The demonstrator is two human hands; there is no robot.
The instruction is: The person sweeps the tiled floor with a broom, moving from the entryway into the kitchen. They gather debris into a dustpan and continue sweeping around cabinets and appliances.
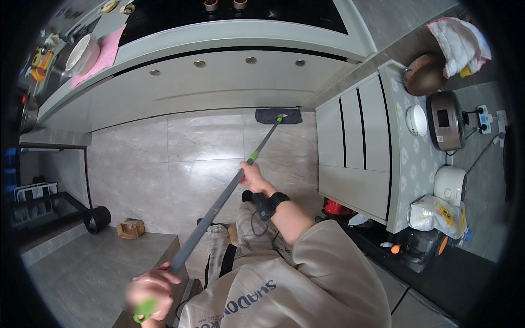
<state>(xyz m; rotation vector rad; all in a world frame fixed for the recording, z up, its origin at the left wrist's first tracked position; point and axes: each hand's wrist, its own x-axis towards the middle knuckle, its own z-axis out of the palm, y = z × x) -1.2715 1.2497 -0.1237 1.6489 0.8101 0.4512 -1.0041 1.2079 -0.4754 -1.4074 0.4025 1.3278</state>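
Note:
A flat mop with a long grey pole [213,213] runs diagonally across the view. My left hand [154,287] is wrapped around its upper end, by the green end cap [144,309]; part of that hand is blurred. Lower on the pole, just behind a green collar [253,156], my right hand [252,177] grips it. The dark mop head [268,116] lies flat on the grey tiled floor [197,139]. It sits close to the base of the kitchen cabinets [229,86], near the corner with the white drawer unit [352,127].
Right, the unit's flowered top [404,164] bears a white bowl [416,120] and a rice cooker [446,121]. Left, a black bin [97,219] and a small cardboard box [131,228] stand by a doorway. A pink cloth [106,53] overhangs the counter beside a basin [83,55].

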